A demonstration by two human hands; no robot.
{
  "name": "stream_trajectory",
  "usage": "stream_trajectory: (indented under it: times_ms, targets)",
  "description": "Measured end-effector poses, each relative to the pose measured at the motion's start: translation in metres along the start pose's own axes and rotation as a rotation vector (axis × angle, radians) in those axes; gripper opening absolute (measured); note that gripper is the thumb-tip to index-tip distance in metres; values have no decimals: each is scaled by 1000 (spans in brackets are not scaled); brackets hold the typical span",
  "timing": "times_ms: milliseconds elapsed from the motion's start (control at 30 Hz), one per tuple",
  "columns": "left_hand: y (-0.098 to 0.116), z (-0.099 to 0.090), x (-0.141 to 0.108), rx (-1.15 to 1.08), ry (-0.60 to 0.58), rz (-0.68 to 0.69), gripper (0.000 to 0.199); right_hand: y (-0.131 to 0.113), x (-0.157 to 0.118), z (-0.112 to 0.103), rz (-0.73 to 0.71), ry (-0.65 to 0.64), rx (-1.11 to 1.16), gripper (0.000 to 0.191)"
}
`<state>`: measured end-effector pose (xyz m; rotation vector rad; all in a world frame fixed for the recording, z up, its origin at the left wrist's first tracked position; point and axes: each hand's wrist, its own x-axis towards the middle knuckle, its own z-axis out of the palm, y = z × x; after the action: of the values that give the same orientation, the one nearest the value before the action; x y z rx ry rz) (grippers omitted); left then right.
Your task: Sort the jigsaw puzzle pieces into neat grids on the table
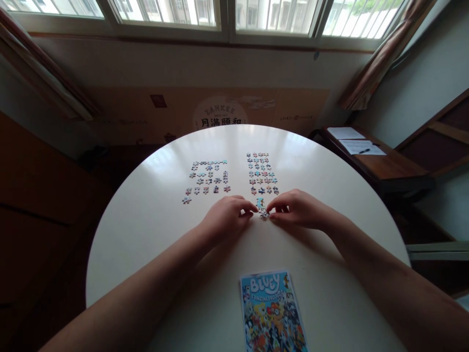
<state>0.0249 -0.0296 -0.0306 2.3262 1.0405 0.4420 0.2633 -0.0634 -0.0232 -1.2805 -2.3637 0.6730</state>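
Between my hands lies a small cluster of puzzle pieces [263, 211] on the white round table. My left hand [234, 210] touches the cluster's left side, its thumb and forefinger reaching toward it with a gap between them. From the right, the fingertips of my right hand [287, 208] rest against the cluster's edge, curled around something too small to make out. Beyond my right hand, loose pieces [261, 173] are laid out in rows. Another spread of loose pieces [209, 178] lies farther left. A colourful Bluey picture sheet [273, 310] lies near the table's front.
The round white table [139, 234] fills the middle of the view. A wooden side table [388, 164] with papers [362, 146] and a pen stands at the right. Behind the table is a large printed cardboard panel [124, 110] below the windows, with curtains on both sides.
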Motion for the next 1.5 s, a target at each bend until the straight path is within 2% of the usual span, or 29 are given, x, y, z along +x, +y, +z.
stream_trajectory:
  times_ms: [667,1500]
  targets:
    - [2,2,-3,129,-69,18,31,-3,4,9,17,51,-45,18]
    - [2,2,-4,187,-62,58,28,-3,3,10,-18,55,-21,17]
